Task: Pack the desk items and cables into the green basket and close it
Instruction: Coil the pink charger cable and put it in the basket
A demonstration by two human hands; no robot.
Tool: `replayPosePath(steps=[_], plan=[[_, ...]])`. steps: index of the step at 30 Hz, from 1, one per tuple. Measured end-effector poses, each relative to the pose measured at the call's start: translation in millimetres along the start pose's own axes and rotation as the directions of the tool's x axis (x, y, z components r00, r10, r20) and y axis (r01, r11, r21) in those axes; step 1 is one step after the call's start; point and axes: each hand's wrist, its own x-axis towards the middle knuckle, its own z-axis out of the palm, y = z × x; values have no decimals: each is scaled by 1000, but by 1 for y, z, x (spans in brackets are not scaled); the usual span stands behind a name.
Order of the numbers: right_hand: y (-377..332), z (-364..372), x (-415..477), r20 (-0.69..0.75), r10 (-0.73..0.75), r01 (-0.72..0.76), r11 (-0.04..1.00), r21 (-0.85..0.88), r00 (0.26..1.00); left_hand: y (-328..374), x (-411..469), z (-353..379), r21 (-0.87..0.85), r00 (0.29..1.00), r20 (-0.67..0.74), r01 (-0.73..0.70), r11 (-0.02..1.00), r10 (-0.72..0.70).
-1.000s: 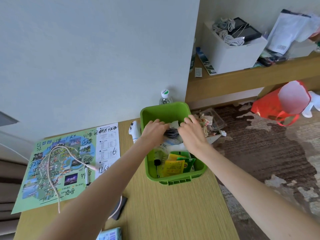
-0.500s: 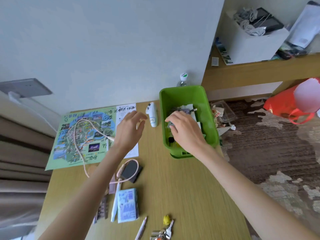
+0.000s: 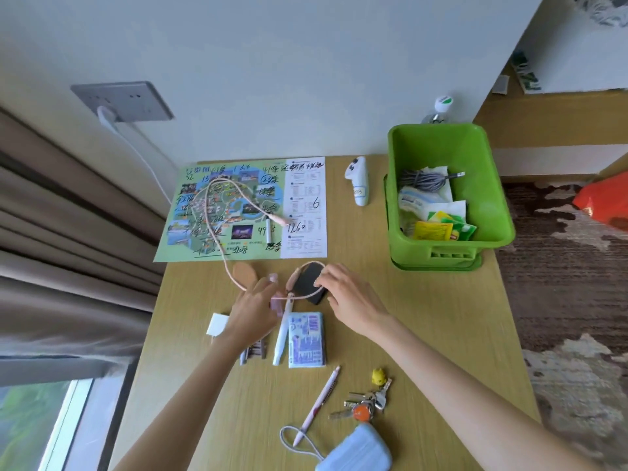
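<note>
the right hand (image 3: 346, 300) has left the green basket (image 3: 498, 212), where it was half a second ago, and now bends its fingers onto a small black block (image 3: 306, 283), thumb at the block's near edge, pinching it. the left hand (image 3: 253, 317), which was over the edge of the map (image 3: 238, 209), now lies on the pink cable (image 3: 217, 239) just left of the block; it is blurred, so i cannot tell if it grips the cable or only rests on it. the cable loops round the block and runs up across the map. handwritten on the map: "1260", "6" and "3208"; the rest is too small to read. the basket stands open at the desk's (image 3: 424, 317) far right corner, holding a coiled grey cable (image 3: 421, 180) and some yellow and green packets (image 3: 433, 231) with unreadable print. nearer on the desk lie a blue tissue pack (image 3: 305, 339), a pen (image 3: 321, 402), keys (image 3: 363, 402) and a blue pouch (image 3: 356, 450), the pouch cut off by the bottom edge.
</note>
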Motion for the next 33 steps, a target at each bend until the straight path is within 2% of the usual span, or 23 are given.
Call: replayPosePath(steps=[3, 8, 11, 14, 18, 21, 25, 28, 33], plan=[[-5, 20, 12, 50, 30, -28, 999, -42, 998, -7, 3, 3, 49, 998, -35, -44, 998, 46], [-5, 37, 24, 46, 113, -104, 980, -171, 993, -12, 13, -2, 105, 990, -69, -115, 988, 123], [-2, 35, 26, 38, 121, -111, 973, -203, 992, -22, 17, -9, 110, 989, -35, -142, 984, 147], [-1, 24, 30, -16, 113, -114, 983, -145, 993, -35, 20, -18, 111, 985, 19, -172, 979, 171], [-7, 1, 41, -234, 111, -126, 991, -49, 966, -40, 24, -35, 29, 971, -107, -212, 977, 214], [-10, -15, 47, -306, 123, -143, 989, -43, 944, -38, 29, -58, -30, 959, -178, -228, 973, 219], [-9, -27, 43, -304, 167, -193, 980, -57, 938, -29, 37, -90, -164, 934, -282, -272, 948, 219], [-7, -30, 30, -303, 218, -242, 969, -43, 928, -25, 41, -109, -174, 918, -329, -288, 942, 220], [8, -24, -3, -183, 427, -419, 904, 81, 886, -22, 40, -124, -245, 923, -341, -271, 931, 179]])
